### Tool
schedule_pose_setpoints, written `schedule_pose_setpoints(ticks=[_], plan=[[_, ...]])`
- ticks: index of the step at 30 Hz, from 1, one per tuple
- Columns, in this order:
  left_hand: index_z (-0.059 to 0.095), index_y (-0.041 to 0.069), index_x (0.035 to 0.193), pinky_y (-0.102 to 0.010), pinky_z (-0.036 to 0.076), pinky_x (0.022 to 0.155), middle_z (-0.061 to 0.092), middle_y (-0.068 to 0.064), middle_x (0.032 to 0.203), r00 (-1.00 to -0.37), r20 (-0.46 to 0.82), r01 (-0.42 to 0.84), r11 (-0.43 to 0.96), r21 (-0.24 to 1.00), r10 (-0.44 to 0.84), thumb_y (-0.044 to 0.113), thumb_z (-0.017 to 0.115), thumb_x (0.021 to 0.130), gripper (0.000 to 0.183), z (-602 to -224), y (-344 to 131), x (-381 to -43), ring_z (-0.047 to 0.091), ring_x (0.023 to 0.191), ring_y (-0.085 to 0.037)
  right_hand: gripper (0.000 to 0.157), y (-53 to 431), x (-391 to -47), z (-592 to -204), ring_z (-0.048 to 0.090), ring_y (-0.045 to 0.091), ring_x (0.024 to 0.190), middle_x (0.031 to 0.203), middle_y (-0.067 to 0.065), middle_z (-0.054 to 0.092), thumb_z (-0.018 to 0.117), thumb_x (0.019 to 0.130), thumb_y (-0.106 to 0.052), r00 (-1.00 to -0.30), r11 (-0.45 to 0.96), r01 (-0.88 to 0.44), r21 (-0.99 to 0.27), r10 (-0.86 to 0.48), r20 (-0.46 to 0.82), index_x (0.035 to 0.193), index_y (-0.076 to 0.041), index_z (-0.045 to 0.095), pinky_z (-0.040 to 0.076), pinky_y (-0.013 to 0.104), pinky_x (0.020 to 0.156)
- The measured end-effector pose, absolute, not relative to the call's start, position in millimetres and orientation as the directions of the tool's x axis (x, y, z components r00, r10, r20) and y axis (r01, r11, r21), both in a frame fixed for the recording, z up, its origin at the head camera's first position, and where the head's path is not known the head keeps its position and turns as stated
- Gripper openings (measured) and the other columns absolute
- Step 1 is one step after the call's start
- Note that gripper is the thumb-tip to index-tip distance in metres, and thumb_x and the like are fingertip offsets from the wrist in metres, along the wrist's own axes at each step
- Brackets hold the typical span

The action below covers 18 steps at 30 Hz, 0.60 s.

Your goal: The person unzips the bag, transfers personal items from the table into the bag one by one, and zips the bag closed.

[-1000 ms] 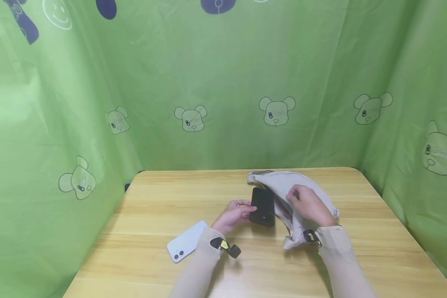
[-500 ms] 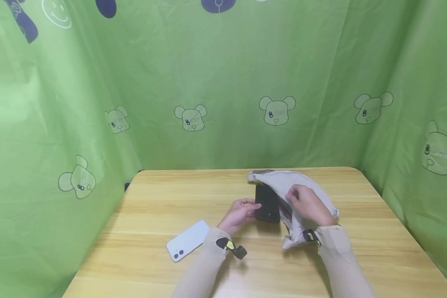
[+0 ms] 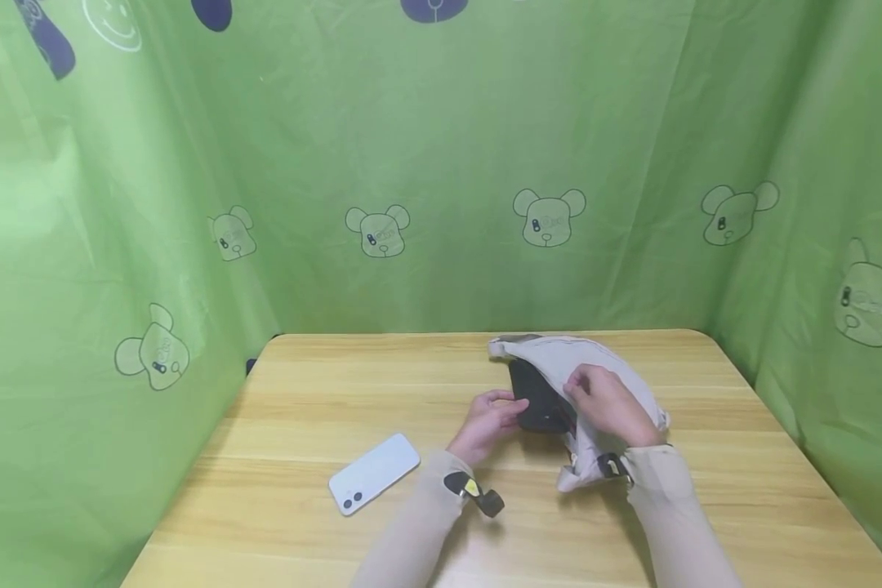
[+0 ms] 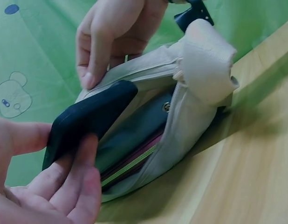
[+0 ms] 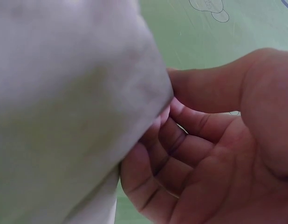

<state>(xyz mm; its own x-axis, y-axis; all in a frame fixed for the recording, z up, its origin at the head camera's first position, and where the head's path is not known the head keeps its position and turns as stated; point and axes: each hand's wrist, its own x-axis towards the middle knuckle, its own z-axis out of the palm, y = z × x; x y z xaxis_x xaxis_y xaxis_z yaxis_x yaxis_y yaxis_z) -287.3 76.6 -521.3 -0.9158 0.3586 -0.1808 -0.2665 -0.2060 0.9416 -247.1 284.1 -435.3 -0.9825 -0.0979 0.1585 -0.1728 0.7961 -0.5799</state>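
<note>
A flat black rectangular device (image 3: 535, 402) with rounded corners is pinched between the thumb and fingers of my left hand (image 3: 491, 422). It sits tilted at the mouth of a pale zip bag (image 3: 569, 356), its far edge partly behind the bag's upper side. My right hand (image 3: 612, 406) grips the bag's upper edge and holds the mouth apart. In the left wrist view, a dark lining (image 4: 139, 126) with a round snap and a yellow-green zip strip (image 4: 130, 165) shows inside the bag. In the right wrist view, thumb and curled fingers pinch the pale fabric (image 5: 88, 93).
A light-coloured phone (image 3: 374, 474) lies on the wooden table (image 3: 279, 523), left of my left forearm, its two camera lenses facing up. Green curtains (image 3: 448, 278) with bear prints surround the table at the back and both sides.
My left hand has moved right with the black device, which now reaches further into the bag's mouth. The right hand and the bag have stayed about where they were.
</note>
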Motion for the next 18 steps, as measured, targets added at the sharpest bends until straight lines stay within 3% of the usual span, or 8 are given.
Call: schedule_pose_setpoints(ticks=[9,13,18], plan=[[0.061,0.004,0.110,-0.021,0.060,0.068,0.078,-0.005,0.088,-0.940,-0.153,-0.247,-0.296,0.923,0.306,0.003,0.075,0.089,0.026,-528,100,-284,0.070,0.068,-0.007,0.011,283,-247,-435,0.064,0.021,0.080,0.090,0.014,0.071,0.059,0.098,-0.007,-0.983,0.791,-0.173,-0.586,-0.100,0.155,0.096,0.000,0.067,0.056,0.042,0.076],[0.059,0.003,0.113,-0.022,0.061,0.070,0.079,-0.009,0.093,-0.945,-0.151,-0.241,-0.308,0.920,0.289,0.003,0.075,0.089,0.029,-526,108,-281,0.069,0.068,-0.007,0.011,282,-247,-435,0.064,0.021,0.080,0.091,0.014,0.072,0.059,0.099,-0.007,-0.985,0.788,-0.166,-0.593,-0.100,0.142,0.097,0.001,0.067,0.056,0.040,0.075],[0.057,0.001,0.117,-0.023,0.062,0.074,0.076,-0.005,0.090,-0.942,-0.160,-0.253,-0.310,0.917,0.295,0.002,0.073,0.090,0.031,-522,114,-275,0.068,0.070,-0.007,0.013,281,-247,-434,0.065,0.022,0.080,0.093,0.016,0.072,0.059,0.099,-0.008,-0.986,0.787,-0.158,-0.597,-0.099,0.130,0.099,0.002,0.067,0.057,0.039,0.075]])
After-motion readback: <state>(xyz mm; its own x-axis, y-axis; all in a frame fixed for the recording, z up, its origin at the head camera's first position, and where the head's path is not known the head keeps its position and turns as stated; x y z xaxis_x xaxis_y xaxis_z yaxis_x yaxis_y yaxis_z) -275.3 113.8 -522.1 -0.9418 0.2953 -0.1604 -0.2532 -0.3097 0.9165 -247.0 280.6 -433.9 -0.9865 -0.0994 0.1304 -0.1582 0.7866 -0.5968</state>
